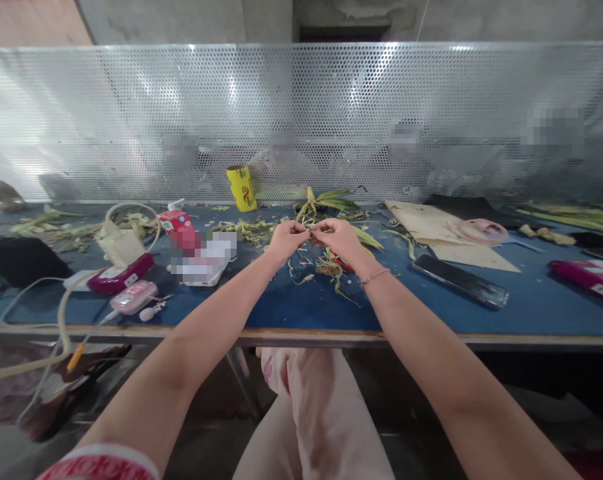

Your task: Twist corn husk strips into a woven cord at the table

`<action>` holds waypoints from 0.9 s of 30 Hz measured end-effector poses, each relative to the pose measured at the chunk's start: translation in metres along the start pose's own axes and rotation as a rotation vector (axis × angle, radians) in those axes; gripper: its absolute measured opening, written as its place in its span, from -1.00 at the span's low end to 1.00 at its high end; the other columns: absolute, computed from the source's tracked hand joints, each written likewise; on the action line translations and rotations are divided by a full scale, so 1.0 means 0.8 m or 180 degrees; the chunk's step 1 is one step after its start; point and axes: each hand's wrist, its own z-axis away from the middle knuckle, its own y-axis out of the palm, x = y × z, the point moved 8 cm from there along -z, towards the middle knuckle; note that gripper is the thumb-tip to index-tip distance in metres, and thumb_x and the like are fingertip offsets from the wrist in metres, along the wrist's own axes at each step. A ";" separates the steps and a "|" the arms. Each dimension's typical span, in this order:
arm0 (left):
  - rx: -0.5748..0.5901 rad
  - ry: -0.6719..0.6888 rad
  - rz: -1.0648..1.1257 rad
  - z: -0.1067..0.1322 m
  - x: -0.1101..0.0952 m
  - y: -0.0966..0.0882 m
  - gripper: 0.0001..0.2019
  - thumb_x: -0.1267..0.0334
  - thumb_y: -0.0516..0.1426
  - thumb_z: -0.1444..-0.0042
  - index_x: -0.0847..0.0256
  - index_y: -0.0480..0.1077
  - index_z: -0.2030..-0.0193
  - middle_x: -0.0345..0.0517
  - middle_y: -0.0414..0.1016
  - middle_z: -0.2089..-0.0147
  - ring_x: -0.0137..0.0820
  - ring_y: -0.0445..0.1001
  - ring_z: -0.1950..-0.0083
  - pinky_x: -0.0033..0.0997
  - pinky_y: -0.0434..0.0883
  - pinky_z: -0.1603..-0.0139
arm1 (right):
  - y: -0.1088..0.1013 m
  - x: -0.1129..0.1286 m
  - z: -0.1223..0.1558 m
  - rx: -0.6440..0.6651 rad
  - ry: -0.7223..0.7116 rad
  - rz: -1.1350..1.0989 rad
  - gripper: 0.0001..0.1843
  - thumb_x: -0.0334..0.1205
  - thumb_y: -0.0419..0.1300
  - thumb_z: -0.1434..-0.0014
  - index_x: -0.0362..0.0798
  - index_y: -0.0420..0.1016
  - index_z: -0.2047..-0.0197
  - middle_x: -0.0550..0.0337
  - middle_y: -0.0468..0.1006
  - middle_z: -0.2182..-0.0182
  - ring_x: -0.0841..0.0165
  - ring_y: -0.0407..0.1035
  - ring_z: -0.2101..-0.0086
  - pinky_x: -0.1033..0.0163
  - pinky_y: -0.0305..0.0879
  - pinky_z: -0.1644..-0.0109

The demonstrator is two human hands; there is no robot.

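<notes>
My left hand (285, 241) and my right hand (342, 241) meet above the middle of the blue tabletop (291, 313), thumbs and fingers pinched close together. Whatever is between the fingertips is too small to make out. Thin pale-green plant strips (305, 257) lie under and around both hands. Just beyond them sits a bunch of green leaves and stalks (334, 199). Partly hidden beneath my right hand is a red object (342, 264), its kind unclear. A thin bracelet (374, 277) circles my right wrist.
A phone (460, 281) and cardboard sheets (426, 223) lie to the right. Leftward are a white device (208, 261), a red drink carton (177, 227), a pink case (134, 297) and cables. A yellow tube (242, 189) stands before the perforated metal screen (301, 100).
</notes>
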 end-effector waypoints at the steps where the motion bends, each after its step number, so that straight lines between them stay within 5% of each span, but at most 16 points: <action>1: -0.0013 -0.0001 -0.0034 0.000 0.001 -0.001 -0.87 0.40 0.15 0.19 0.26 0.22 0.57 -0.34 0.24 0.65 -0.62 0.23 0.60 -0.57 0.24 0.54 | 0.000 -0.001 -0.001 0.0003 0.0010 -0.0022 -0.89 -0.29 0.25 0.12 -0.09 0.46 0.43 0.16 0.49 0.50 0.38 0.39 0.47 0.15 0.40 0.30; 11: -0.0027 0.0085 -0.0477 -0.003 0.003 -0.004 -0.87 0.36 0.15 0.19 0.25 0.22 0.57 -0.33 0.24 0.68 -0.59 0.22 0.63 -0.55 0.20 0.57 | -0.005 -0.005 -0.007 0.0080 -0.0376 0.0262 -0.90 -0.26 0.29 0.14 -0.05 0.51 0.46 0.16 0.50 0.54 0.33 0.38 0.48 0.12 0.32 0.28; 17: 0.0038 0.0112 -0.0805 -0.007 0.009 -0.007 -0.85 0.31 0.17 0.22 0.26 0.24 0.57 -0.30 0.26 0.69 -0.58 0.24 0.64 -0.55 0.15 0.59 | 0.004 0.017 -0.002 0.0181 -0.1117 0.1534 -0.88 -0.35 0.15 0.04 -0.06 0.50 0.39 0.14 0.49 0.45 0.34 0.35 0.39 0.17 0.25 0.19; 27: 0.0106 0.0179 -0.1455 -0.004 0.004 -0.007 -0.86 0.27 0.16 0.23 0.24 0.26 0.58 -0.29 0.28 0.68 -0.56 0.20 0.61 -0.55 0.09 0.58 | 0.029 0.026 0.008 0.0504 -0.1509 0.2789 -0.81 -0.44 0.04 -0.04 -0.12 0.48 0.35 0.06 0.45 0.38 0.32 0.32 0.29 0.24 0.20 0.15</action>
